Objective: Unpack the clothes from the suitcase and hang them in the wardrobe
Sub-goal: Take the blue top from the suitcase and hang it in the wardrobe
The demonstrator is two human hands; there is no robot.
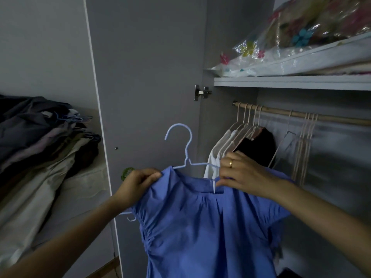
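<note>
fingers (pixel 154 175) of both hands pinch the blue top's (pixel 200 227) neckline, curled tight, spreading it to seat the hanger (pixel 187 149).

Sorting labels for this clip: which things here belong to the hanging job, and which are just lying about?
Job: blue top, blue hanger, left hand, right hand, wardrobe rail, clothes pile.
Lying about: bagged bedding on the shelf, door hinge.
</note>
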